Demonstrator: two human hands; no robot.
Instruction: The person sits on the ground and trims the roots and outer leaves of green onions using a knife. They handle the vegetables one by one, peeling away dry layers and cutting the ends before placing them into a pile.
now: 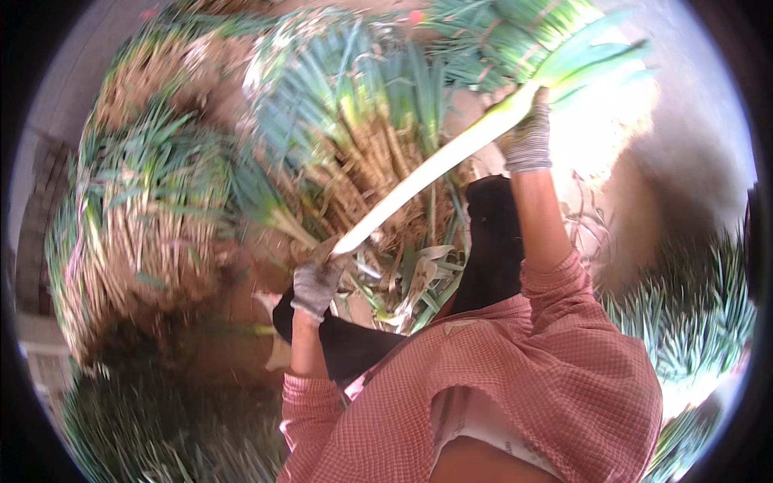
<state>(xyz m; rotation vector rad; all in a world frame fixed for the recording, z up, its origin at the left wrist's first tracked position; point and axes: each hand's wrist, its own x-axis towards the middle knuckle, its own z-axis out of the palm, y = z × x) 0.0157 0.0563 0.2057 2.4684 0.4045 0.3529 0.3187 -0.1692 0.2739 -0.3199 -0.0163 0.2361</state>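
One long leek or large green onion (432, 175) lies slantwise between my gloved hands, its white stalk bright and its green leaves fanning out at the upper right. My left hand (317, 281) is closed round the root end. Higher up, my right hand (528, 130) grips the stalk just below the leaves. Beneath the stalk lies a heap of unpeeled leeks (368, 145) with brown, soiled outer layers. Another leek (290, 223) lies near my left hand. Loose peeled leaves and husks (420, 278) lie between my legs.
Large bundles of leeks (151, 229) stand at the left, with more (175, 78) behind. Tied green-leaved bundles (501, 42) lie at the top. Further leek leaves fill the lower left (169, 428) and right side (682, 302). Strong sunlight washes out the ground beyond my right hand.
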